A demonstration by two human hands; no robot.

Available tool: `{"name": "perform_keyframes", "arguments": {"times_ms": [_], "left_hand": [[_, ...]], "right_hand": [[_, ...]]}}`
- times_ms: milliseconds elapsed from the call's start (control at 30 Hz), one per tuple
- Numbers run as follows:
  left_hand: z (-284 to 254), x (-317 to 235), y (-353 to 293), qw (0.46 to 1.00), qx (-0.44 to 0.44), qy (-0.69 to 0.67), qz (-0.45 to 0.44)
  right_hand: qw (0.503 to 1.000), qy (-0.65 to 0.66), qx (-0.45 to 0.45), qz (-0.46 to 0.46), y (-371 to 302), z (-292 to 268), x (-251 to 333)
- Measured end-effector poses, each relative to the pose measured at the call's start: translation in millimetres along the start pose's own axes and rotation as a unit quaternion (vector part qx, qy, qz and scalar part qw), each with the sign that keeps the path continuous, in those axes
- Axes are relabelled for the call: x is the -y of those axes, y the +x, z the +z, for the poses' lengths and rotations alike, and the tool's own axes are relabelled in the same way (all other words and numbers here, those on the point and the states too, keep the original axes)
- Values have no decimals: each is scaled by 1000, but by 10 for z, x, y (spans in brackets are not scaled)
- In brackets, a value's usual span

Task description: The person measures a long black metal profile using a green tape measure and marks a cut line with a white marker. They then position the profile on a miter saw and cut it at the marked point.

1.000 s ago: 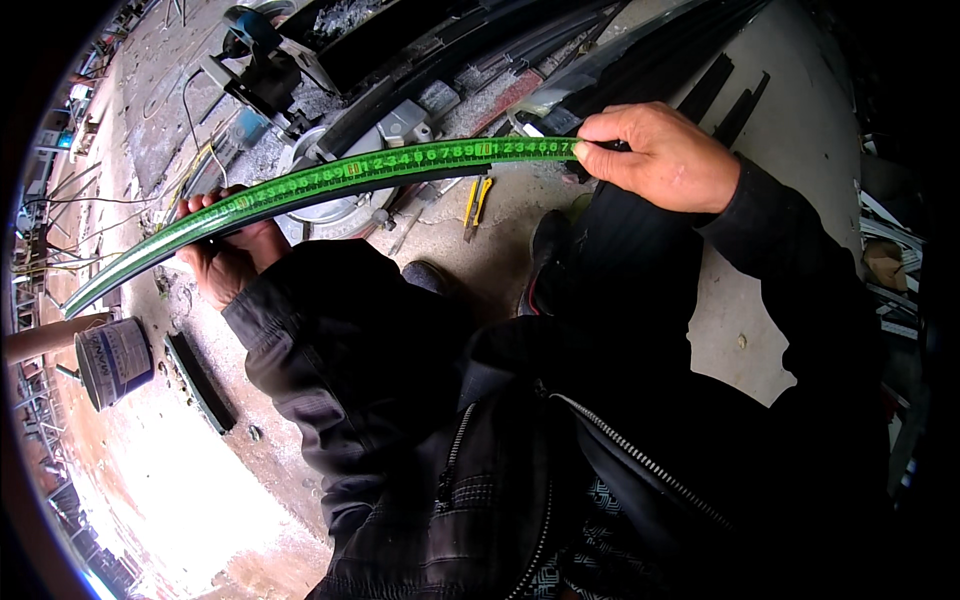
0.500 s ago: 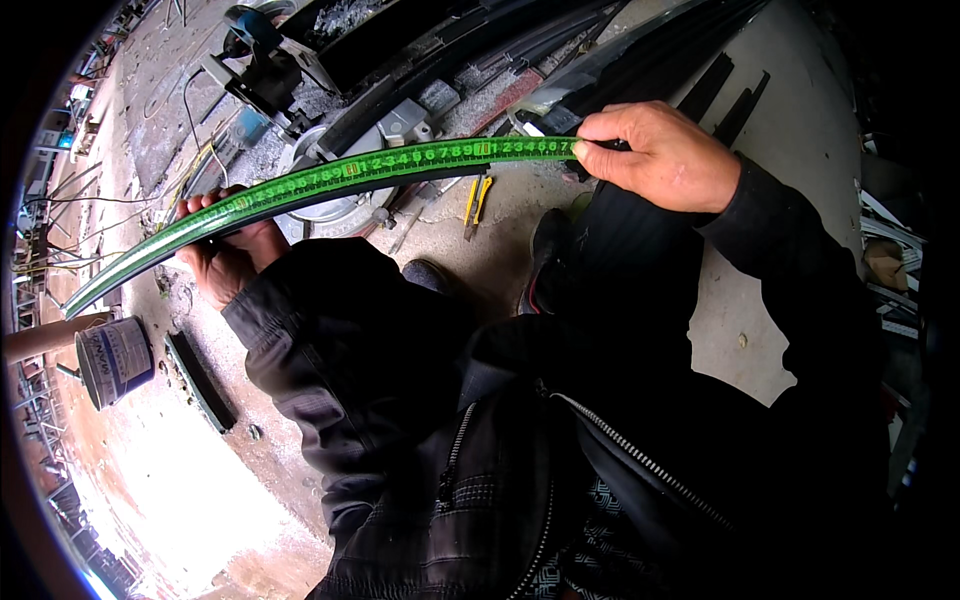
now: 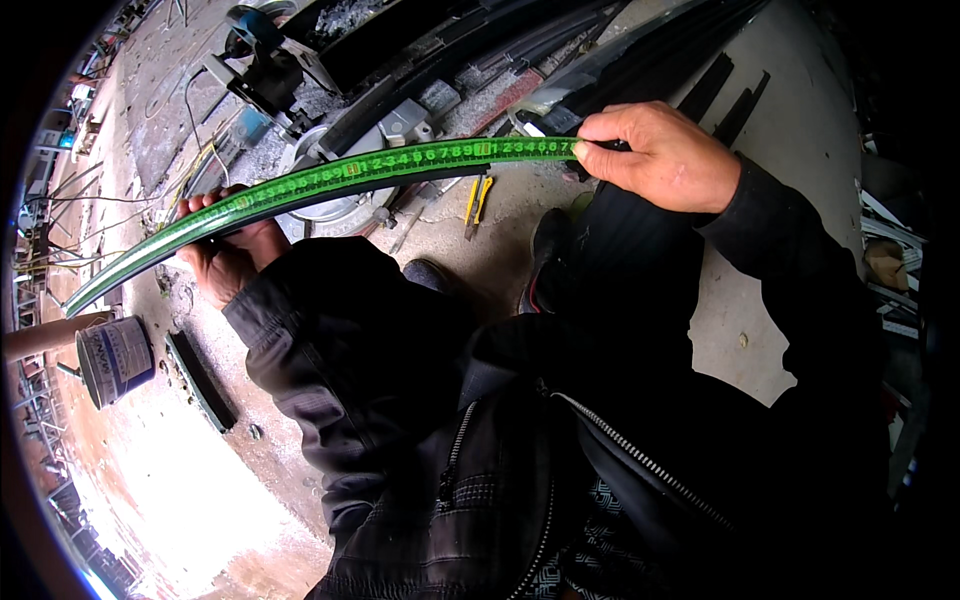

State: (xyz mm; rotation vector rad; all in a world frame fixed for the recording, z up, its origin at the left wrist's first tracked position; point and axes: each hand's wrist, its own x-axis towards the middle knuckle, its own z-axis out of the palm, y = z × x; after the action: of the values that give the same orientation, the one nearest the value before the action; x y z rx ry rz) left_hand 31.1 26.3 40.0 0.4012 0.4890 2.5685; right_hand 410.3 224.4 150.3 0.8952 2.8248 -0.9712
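Observation:
A green tape measure blade [image 3: 420, 160] stretches in front of me, bowed by the lens, from the far left to my right hand [image 3: 665, 158]. That hand pinches the blade between thumb and fingers; the tape's case does not show. Along the blade's near edge lies a dark, narrow profile strip [image 3: 400, 182], which ends short of my right hand. My left hand [image 3: 235, 255] is closed around the strip and the blade together, its fingers coming up on the far side. Both are held up above the floor.
A yellow utility knife [image 3: 477, 205] lies on the floor beyond my shoes. Farther off stands a power saw [image 3: 275, 65] amid shavings, with dark profiles [image 3: 590, 85] piled beside it. At left are a bucket [image 3: 118, 362] and a short dark profile piece [image 3: 200, 385].

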Motion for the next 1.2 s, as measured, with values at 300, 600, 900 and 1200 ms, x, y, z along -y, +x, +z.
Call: {"name": "perform_keyframes", "arguments": {"times_ms": [300, 600, 900, 1200], "left_hand": [[23, 11, -39, 1000, 21, -3, 7], [150, 52, -135, 999, 14, -34, 20], [-28, -117, -143, 997, -71, -1, 4], [-115, -171, -87, 989, -144, 28, -9]], "right_hand": [[1000, -1, 11, 26, -5, 6, 51], [999, -2, 19, 39, -51, -62, 164], [991, 98, 64, 57, -4, 39, 200], [984, 180, -7, -6, 22, 129, 67]]}}
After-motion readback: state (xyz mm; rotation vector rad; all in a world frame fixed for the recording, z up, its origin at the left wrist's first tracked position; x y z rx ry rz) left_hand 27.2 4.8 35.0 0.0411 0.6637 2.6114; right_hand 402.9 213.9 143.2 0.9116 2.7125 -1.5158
